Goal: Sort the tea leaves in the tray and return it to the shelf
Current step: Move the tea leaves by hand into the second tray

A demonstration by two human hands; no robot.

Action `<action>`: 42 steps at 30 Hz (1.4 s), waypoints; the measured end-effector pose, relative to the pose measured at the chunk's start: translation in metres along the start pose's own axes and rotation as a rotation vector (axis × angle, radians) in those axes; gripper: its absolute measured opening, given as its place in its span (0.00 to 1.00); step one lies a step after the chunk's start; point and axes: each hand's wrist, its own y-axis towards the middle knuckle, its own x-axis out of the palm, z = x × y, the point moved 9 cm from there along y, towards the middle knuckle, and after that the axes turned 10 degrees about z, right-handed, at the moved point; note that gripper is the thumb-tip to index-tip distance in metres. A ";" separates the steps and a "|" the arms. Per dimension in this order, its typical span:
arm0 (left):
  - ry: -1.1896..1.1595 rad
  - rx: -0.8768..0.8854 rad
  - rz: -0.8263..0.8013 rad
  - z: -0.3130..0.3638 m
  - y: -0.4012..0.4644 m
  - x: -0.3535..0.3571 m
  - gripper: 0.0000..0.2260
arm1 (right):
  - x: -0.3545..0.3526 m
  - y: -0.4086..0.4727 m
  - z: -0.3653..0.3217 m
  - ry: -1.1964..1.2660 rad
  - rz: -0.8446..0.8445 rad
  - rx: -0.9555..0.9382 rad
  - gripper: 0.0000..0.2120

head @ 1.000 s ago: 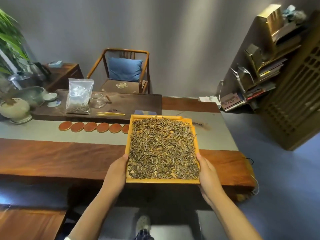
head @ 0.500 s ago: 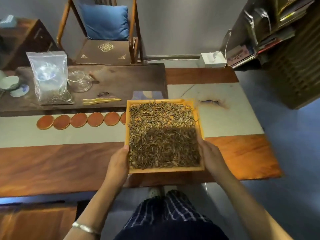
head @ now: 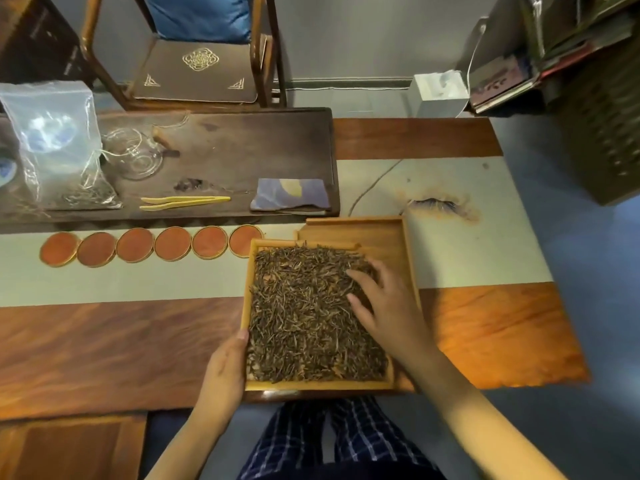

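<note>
— She's put it down. A second ago both hands carried the tray (head: pixel 246 306) by its sides; now it lies on the table (head: pixel 104 341), its near edge right at the table's lip in front of her knees.

— And the right hand (head: pixel 388 306)?

— It has let go of the rim and come in over the tea leaves (head: pixel 304 313), at about three o'clock in the tray. Fingers spread and lying on the heap, pinching nothing that I can see.

— The left hand (head: pixel 225 368) hasn't let go?

— No, it's at the seven o'clock corner, thumb over the rim, fingers round the side, steadying it.

— What's that wood sticking out behind?

— A second, bare tray (head: pixel 388 237), peeking out at one o'clock. Whether the full one rests on it or just overlaps it, I can't tell.

— So the carrying is done?

— I'd say so, and the sorting is only beginning. The leaves look as mixed as ever. The bamboo tweezers (head: pixel 183 202) lie untouched at eleven o'clock, next to the plastic bag (head: pixel 52 140). The shelf (head: pixel 571 46), off at two o'clock, comes much later.
</note>
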 end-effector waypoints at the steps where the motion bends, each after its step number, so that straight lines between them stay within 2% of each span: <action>1: 0.005 -0.001 0.006 0.000 0.002 0.001 0.17 | 0.005 0.001 0.000 -0.023 0.001 -0.011 0.18; 13: -0.001 -0.091 -0.058 -0.021 0.014 0.013 0.19 | 0.024 0.028 0.020 -0.070 0.019 -0.059 0.13; 19: -0.035 -0.123 -0.013 -0.024 0.014 0.013 0.17 | 0.030 0.043 0.035 -0.062 0.012 -0.017 0.11; 22: -0.052 -0.128 -0.019 -0.027 0.012 0.014 0.19 | 0.034 0.051 0.048 -0.069 -0.046 0.000 0.10; 25: -0.086 -0.144 -0.017 -0.033 0.012 0.012 0.16 | 0.035 0.056 0.062 -0.087 -0.100 0.063 0.11; 27: -0.091 -0.144 -0.027 -0.036 0.014 0.012 0.17 | 0.029 0.056 0.062 -0.089 -0.058 0.089 0.10; 31: -0.068 -0.135 -0.041 -0.038 0.014 0.015 0.17 | 0.022 0.051 0.020 -0.039 0.035 -0.016 0.08; 35: -0.035 -0.124 -0.038 -0.034 0.015 0.017 0.16 | 0.046 0.045 -0.022 0.075 -0.117 -0.115 0.15; 38: -0.041 -0.129 -0.049 -0.030 0.014 0.019 0.16 | 0.063 0.042 -0.041 0.067 -0.212 -0.208 0.18; 42: -0.036 -0.130 -0.047 -0.027 0.015 0.019 0.16 | 0.071 0.039 -0.032 0.019 -0.230 -0.243 0.18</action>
